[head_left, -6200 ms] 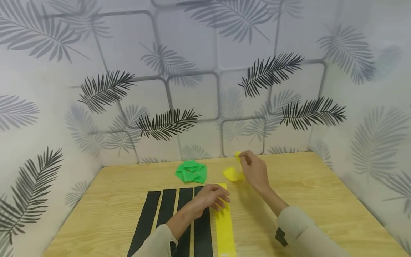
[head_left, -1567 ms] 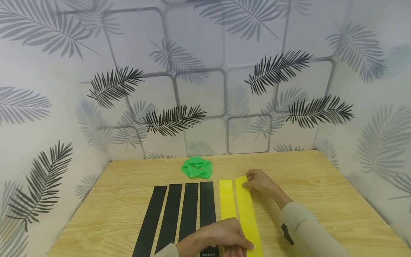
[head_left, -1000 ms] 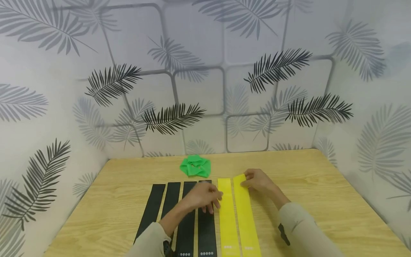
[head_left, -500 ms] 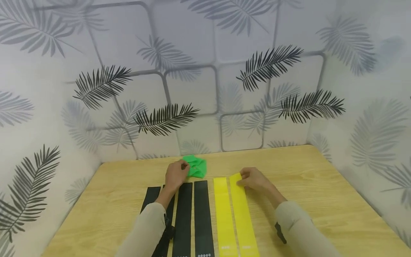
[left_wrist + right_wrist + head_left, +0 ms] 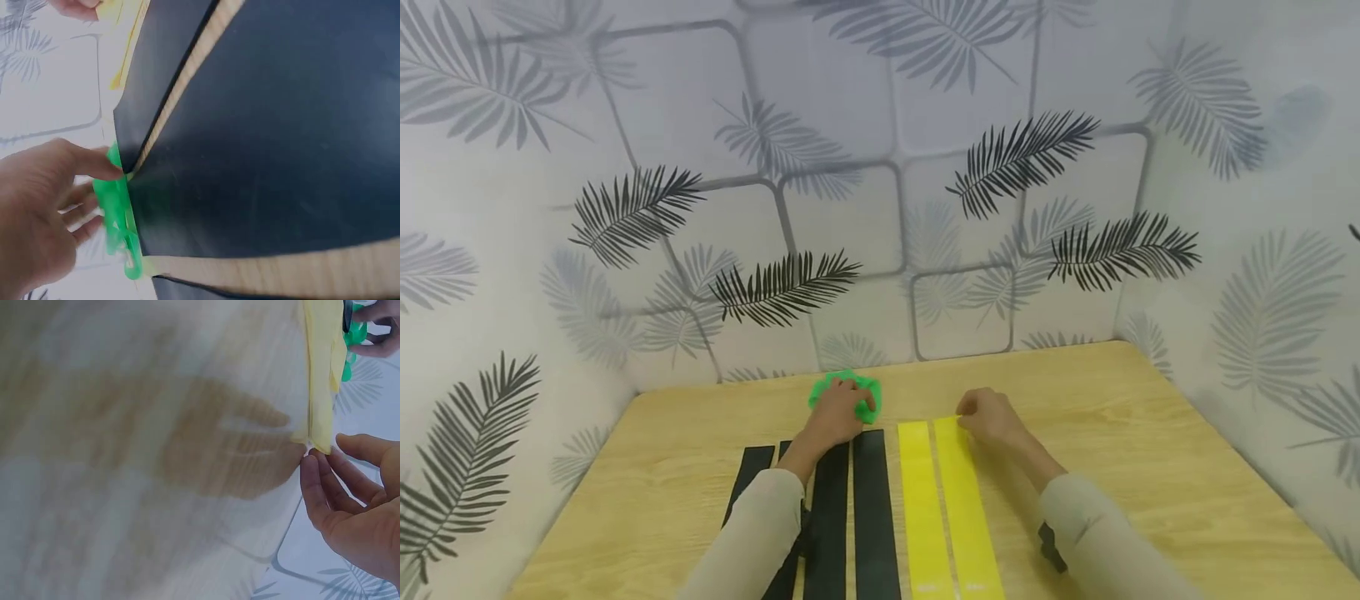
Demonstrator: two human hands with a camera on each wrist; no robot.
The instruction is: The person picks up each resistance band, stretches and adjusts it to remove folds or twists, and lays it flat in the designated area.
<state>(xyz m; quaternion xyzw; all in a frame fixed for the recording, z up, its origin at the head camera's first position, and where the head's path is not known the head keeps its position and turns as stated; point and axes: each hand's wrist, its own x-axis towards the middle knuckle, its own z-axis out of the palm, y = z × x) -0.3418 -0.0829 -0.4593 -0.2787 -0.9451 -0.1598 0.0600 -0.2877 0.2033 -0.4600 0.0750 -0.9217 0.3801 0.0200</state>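
Observation:
My left hand (image 5: 838,410) holds a crumpled green loop band (image 5: 871,392) at the back of the table. In the left wrist view the thumb lies over the green band (image 5: 112,203), with fingers on its far side. My right hand (image 5: 996,418) is at the back end of the rightmost yellow band (image 5: 966,500). In the right wrist view its fingertips (image 5: 315,478) touch that yellow band's end (image 5: 320,419), the thumb slightly apart from it. A second yellow band (image 5: 923,500) lies flat alongside.
Several black bands (image 5: 874,517) lie in a row left of the yellow ones, partly covered by my left arm. The wooden table (image 5: 1112,450) ends at a leaf-patterned wall (image 5: 850,208) behind.
The second yellow band has been straightened out beside the first. My left hand has gone from the yellow bands to the green band and taken hold of it. The right hand stays at the yellow end.

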